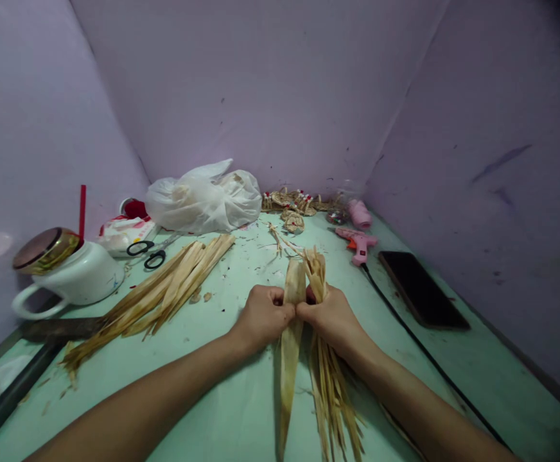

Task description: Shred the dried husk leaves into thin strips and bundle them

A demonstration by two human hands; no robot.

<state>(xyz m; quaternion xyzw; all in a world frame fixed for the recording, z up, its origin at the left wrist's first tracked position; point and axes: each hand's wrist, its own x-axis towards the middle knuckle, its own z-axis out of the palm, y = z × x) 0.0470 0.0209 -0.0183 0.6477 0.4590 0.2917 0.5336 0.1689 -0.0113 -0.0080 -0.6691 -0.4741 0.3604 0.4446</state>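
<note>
My left hand [263, 316] is closed in a pinch on a long dried husk strip [290, 359] that runs from beyond my fingers back toward me. Right beside it, my right hand [332, 316] is closed around a bundle of thin dried strips [331, 391], whose tips stick up past my fist and whose tails fan out near the table's front. The thumbs of both hands meet on the single strip. Both hands rest low over the pale green table [241, 410].
A pile of dried strips [164, 289] lies to the left, with black scissors [149, 251], a white lidded mug [70, 273] and a white plastic bag [203, 196] behind. A pink glue gun [357, 242], its black cord [424, 353] and a dark phone [422, 289] lie to the right.
</note>
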